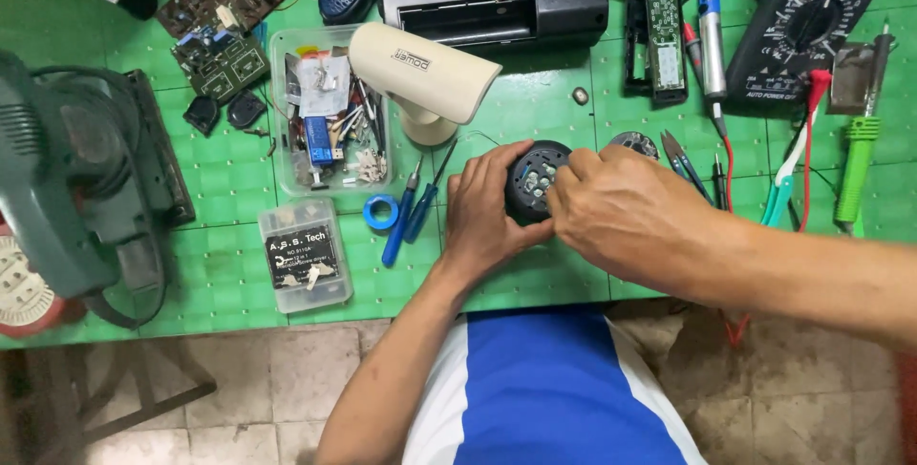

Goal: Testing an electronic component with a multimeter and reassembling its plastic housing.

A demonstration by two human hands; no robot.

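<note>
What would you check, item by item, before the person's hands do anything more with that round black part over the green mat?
1. Round black disc-shaped part held steady: ok, the left hand cups it from the side.
2. Right hand on the part: ok, its fingertips rest on the top face.
3. Blue-handled screwdrivers nearby: ok, lying beside the left hand.
4. Small loose metal piece on the green mat: not ok, unsecured.
5. Red meter lead away from the right hand: cannot tell, the wrist hides part of it.

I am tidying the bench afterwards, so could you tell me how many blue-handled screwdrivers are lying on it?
2: the two blue screwdrivers lie side by side on the green mat, just left of the left hand, beside a blue tape roll. Others may be hidden.
</note>
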